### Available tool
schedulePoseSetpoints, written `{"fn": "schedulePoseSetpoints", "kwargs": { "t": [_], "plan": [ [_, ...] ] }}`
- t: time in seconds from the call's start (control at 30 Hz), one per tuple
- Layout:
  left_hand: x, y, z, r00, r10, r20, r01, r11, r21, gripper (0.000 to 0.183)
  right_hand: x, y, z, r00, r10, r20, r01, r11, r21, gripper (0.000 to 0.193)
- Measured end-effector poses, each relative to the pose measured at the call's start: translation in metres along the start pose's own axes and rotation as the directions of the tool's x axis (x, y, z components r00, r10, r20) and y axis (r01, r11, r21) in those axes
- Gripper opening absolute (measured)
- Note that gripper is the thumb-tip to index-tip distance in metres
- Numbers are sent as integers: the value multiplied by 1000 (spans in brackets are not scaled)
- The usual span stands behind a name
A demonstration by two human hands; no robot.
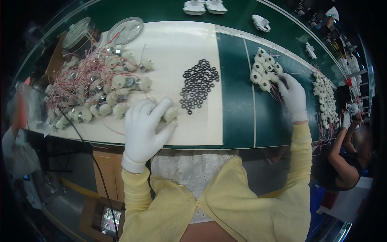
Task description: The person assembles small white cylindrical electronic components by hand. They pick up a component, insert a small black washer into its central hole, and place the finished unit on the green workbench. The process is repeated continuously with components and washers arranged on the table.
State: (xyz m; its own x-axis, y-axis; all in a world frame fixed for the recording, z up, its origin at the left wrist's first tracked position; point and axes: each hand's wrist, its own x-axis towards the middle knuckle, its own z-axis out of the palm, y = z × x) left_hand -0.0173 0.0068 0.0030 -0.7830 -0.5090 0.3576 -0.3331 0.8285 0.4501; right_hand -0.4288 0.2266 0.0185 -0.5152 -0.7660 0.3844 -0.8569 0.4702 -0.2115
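Note:
My left hand (145, 123), in a white glove, is at the front of the white sheet, its thumb and index finger closed around a small cream-coloured motor (171, 114). To its left lies a tangled heap of similar motors with pink wires (96, 84). Small black rings (198, 82) are spread in a loose patch beyond my left hand, toward the middle. On the green surface at the right, my gloved right hand (291, 92) has its fingertips on a motor (275, 77) at the edge of a tight cluster. Motors in this cluster (264, 68) carry black rings on top.
A round clear lid (125, 31) and a clear tub (79, 34) are at the back left. White moulded parts (261, 23) rest on the green belt behind. More motors (325, 101) are grouped far right, near another person (346, 157). A black cable (96, 161) hangs at the left.

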Motion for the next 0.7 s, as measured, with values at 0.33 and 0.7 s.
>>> {"fn": "schedulePoseSetpoints", "kwargs": {
  "t": [0.33,0.7],
  "plan": [
    [-5,6,3,994,-27,-102,33,998,61,46,-22,-67,-40,994,-47,-96,56,995,88,21],
    [-4,8,10,992,-6,-129,28,985,170,48,4,-20,-17,966,179,184,-181,983,-6,27]
  ]
}}
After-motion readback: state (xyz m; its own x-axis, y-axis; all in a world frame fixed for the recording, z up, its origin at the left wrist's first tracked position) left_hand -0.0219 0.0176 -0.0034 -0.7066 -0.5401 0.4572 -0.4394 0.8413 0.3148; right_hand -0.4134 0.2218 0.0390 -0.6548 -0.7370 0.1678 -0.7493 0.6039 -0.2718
